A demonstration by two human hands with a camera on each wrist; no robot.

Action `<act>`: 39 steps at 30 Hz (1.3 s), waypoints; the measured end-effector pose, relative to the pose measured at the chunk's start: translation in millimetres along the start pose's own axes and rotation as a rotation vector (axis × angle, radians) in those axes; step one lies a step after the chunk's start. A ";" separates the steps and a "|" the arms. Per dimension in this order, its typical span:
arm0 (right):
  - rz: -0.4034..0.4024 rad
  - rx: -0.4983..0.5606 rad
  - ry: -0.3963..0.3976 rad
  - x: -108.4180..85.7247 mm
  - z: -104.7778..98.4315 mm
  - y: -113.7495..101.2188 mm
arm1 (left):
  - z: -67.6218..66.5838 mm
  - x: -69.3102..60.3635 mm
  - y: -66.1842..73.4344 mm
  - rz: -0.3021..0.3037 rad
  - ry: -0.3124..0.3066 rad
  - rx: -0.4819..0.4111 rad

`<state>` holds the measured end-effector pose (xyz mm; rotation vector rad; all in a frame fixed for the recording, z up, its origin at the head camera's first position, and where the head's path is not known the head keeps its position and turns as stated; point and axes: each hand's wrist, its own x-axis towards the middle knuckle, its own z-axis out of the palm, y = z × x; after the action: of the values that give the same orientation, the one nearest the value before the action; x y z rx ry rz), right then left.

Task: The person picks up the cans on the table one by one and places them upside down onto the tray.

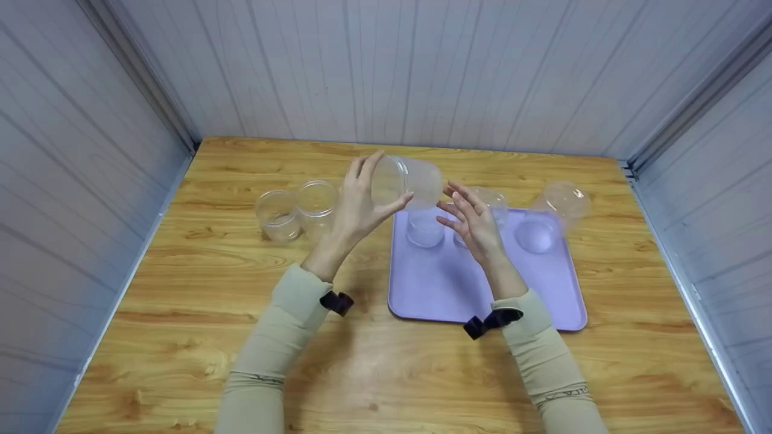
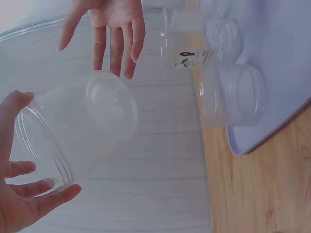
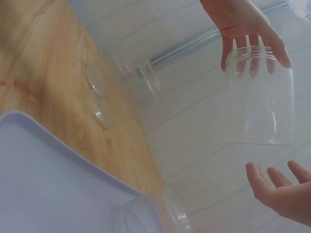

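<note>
My left hand (image 1: 357,205) grips a clear plastic jar (image 1: 419,182) around its ridged mouth end, thumb on one side and fingers on the other. The jar is raised above the table and tilted on its side, its base towards my right hand (image 1: 475,228). With fingers spread and slightly bent, the right hand holds nothing; a small gap separates it from the jar's base in the right wrist view. Beneath them lies a lilac tray (image 1: 434,289) with several clear jars on it, among them one (image 1: 425,230) near its back left corner.
Two more clear jars (image 1: 316,199) stand left of the tray on the wooden table (image 1: 199,289). At the tray's right is another jar (image 1: 564,202). The left wrist view shows a printed label on one jar (image 2: 187,56). Panelled walls (image 1: 386,72) enclose the table.
</note>
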<state>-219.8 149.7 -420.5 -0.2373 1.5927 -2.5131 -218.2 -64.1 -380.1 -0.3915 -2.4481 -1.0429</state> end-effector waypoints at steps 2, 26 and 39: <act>0.015 0.023 -0.004 -0.8 -1.0 -0.3 | 1.4 -3.2 1.1 0.015 0.020 -0.025; 0.129 0.188 -0.214 -11.0 -9.5 2.5 | 13.7 -38.7 5.8 0.083 0.038 -0.374; 0.098 0.213 -0.243 -22.8 -12.0 8.3 | 19.7 -54.4 1.0 0.102 0.005 -0.449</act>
<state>-199.7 161.8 -434.2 -0.4090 1.2074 -2.4452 -176.8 -53.5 -419.1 -0.6451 -2.1490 -1.5435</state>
